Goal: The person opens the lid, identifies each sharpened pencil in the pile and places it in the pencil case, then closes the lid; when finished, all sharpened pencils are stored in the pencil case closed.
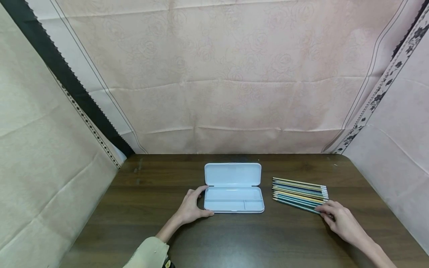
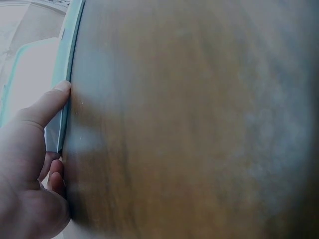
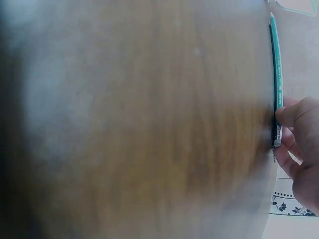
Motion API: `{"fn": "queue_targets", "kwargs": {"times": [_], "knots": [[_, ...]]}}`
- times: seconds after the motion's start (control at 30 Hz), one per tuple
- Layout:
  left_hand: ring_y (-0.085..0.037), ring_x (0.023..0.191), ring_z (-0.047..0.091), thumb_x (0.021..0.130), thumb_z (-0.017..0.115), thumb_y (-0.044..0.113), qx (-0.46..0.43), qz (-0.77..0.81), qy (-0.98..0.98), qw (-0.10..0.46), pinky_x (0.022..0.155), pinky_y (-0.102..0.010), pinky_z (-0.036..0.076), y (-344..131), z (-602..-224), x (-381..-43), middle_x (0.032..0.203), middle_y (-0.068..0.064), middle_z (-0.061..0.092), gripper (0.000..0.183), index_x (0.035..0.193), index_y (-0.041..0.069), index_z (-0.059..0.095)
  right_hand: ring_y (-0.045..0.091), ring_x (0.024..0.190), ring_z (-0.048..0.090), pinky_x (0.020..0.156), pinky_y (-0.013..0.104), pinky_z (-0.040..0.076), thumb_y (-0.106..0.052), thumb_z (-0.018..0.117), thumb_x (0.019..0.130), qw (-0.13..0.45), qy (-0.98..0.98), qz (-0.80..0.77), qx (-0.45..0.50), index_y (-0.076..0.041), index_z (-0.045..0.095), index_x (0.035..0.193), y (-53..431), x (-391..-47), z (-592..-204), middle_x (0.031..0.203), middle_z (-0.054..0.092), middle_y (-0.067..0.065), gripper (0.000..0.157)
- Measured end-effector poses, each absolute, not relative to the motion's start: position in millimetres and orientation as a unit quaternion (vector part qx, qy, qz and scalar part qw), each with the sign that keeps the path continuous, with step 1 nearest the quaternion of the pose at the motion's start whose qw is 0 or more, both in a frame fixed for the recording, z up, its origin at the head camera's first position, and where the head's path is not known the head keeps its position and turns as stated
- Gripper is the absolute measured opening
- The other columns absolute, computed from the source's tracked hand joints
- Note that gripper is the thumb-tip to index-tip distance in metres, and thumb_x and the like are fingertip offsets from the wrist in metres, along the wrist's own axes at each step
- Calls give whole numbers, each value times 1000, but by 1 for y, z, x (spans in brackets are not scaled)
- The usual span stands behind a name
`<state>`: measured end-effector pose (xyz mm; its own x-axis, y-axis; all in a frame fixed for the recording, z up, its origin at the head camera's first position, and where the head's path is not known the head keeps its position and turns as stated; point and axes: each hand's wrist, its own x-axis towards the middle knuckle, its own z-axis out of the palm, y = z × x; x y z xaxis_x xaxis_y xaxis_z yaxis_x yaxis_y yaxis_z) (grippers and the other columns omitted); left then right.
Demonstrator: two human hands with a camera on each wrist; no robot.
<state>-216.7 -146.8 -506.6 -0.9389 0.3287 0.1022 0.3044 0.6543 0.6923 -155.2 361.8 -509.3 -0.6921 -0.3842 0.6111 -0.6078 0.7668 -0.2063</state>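
A light-blue pencil case lies with its lid folded back; its tray, split by low dividers, holds nothing. My left hand grips the case's left end, thumb at the front edge and fingers by the hinge corner. The left wrist view shows the thumb pressed along the case's side wall. To the right, several pencils in green, blue and yellow lie side by side. My right hand pinches the nearest one, a green pencil, close to its blunt end.
The dark wooden table reaches back to a pale patterned cloth. More cloth hangs along the left side and the right side. A strip of table separates the case from the pencils.
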Motion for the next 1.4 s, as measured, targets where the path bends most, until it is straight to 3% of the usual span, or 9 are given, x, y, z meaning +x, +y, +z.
{"fn": "queue_targets", "kwargs": {"times": [1.0, 1.4], "knots": [[-26, 110, 48, 72, 90, 40, 179, 373, 910, 15, 85, -45, 45, -147, -508, -216, 120, -13, 51, 90, 147, 14, 47, 8, 75, 58, 65, 17, 42, 19, 79, 67, 265, -873, 248, 326, -10, 75, 92, 308, -191, -495, 89, 64, -4, 38], [-25, 109, 47, 73, 90, 38, 184, 374, 909, 12, 85, -45, 45, -147, -506, -215, 121, -12, 52, 89, 147, 14, 47, 10, 78, 58, 63, 31, 49, 16, 77, 73, 230, -879, 247, 337, -8, 76, 96, 274, -208, -486, 93, 65, -1, 34]]}}
